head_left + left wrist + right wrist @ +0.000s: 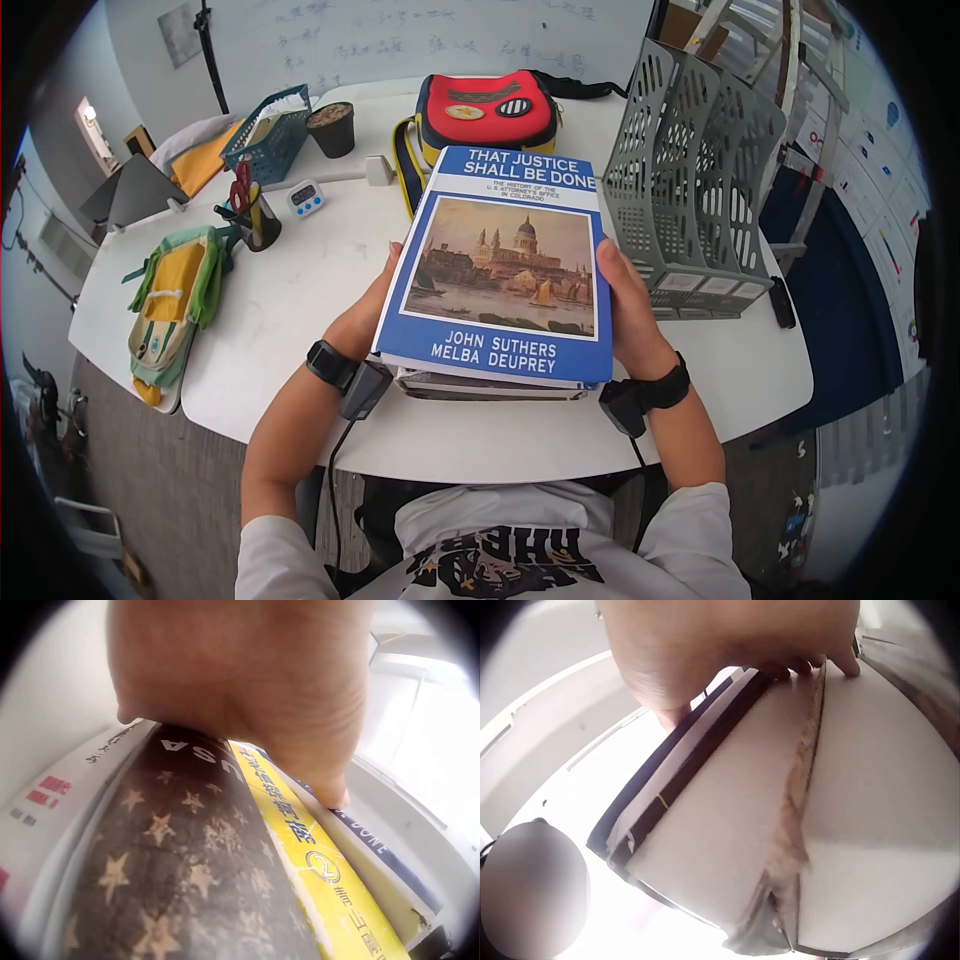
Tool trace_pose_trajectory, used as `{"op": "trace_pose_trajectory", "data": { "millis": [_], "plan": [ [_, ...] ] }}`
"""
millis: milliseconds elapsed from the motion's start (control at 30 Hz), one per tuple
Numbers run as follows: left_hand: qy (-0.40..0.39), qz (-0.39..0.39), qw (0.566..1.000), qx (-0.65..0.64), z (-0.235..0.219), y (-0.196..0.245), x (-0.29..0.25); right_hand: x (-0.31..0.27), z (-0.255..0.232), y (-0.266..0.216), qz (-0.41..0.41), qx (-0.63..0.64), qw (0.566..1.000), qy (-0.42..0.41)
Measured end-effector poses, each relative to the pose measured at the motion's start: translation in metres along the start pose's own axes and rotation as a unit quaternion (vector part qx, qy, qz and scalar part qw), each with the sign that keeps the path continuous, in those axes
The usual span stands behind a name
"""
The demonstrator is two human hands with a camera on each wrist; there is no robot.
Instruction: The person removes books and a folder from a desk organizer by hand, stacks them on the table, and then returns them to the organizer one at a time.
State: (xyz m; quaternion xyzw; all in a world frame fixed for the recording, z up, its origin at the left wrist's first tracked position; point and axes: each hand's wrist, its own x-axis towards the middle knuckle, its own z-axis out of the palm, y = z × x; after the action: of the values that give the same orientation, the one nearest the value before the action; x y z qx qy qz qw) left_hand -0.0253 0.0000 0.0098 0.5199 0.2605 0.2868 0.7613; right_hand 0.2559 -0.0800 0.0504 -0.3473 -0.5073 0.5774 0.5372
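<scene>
Between my two hands is a stack of books, topped by a blue-bordered book (505, 265) titled "That Justice Shall Be Done" with a painting of a domed building. My left hand (368, 312) grips the spine side, and my right hand (632, 308) grips the opposite side. In the left wrist view, a yellow spine (315, 862), a thick dark spine with stars and "USA" (187, 855) and a white spine (56, 795) lie against one another. The right wrist view shows fingertips on thick white page blocks (877, 787). The lower books are mostly hidden from above.
A grey perforated file rack (690, 180) stands right of the books. Behind them sits a red and black bag (485, 110). Leftward are a plant pot (332, 130), a blue basket (270, 135), a timer (305, 198), a pen holder (260, 225) and a green-yellow pouch (172, 305).
</scene>
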Motion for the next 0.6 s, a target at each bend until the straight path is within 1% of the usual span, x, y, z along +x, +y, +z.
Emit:
{"op": "trace_pose_trajectory", "data": {
  "millis": [100, 167, 200, 233, 300, 367, 433, 500, 533, 600],
  "plan": [
    [-0.001, 0.017, 1.0, 0.019, 0.002, 0.0, 0.001, -0.001, 0.001, -0.007, -0.001, 0.002, 1.0, 0.007],
    [-0.005, 0.012, 0.999, -0.032, -0.003, -0.003, 0.003, -0.002, 0.002, -0.007, -0.004, 0.004, 1.0, 0.013],
    [-0.033, 0.013, 0.999, -0.04, -0.004, -0.002, 0.003, -0.002, 0.003, -0.007, -0.007, 0.008, 1.0, 0.02],
    [-0.031, 0.014, 0.999, -0.041, -0.002, 0.0, 0.003, -0.001, 0.003, -0.007, -0.006, 0.007, 1.0, 0.019],
    [-0.029, 0.038, 0.999, -0.006, 0.009, 0.007, 0.002, -0.001, 0.001, -0.008, -0.01, 0.006, 1.0, 0.015],
    [-0.025, 0.043, 0.999, -0.009, 0.028, 0.019, -0.004, -0.001, -0.002, -0.007, -0.01, 0.001, 1.0, 0.016],
    [-0.025, 0.047, 0.999, -0.008, 0.031, 0.023, -0.004, -0.001, -0.003, -0.008, -0.015, -0.003, 1.0, 0.02],
    [-0.025, 0.088, 0.988, 0.128, 0.025, 0.019, -0.003, -0.001, -0.003, -0.011, -0.012, -0.023, 0.999, 0.033],
    [-0.026, 0.089, 0.987, 0.129, 0.03, 0.023, -0.005, -0.002, -0.003, -0.012, -0.013, -0.023, 0.999, 0.034],
    [0.025, 0.043, 0.997, 0.053, 0.043, 0.032, -0.009, -0.002, -0.002, -0.013, -0.022, -0.024, 0.998, 0.048]
  ]
}}
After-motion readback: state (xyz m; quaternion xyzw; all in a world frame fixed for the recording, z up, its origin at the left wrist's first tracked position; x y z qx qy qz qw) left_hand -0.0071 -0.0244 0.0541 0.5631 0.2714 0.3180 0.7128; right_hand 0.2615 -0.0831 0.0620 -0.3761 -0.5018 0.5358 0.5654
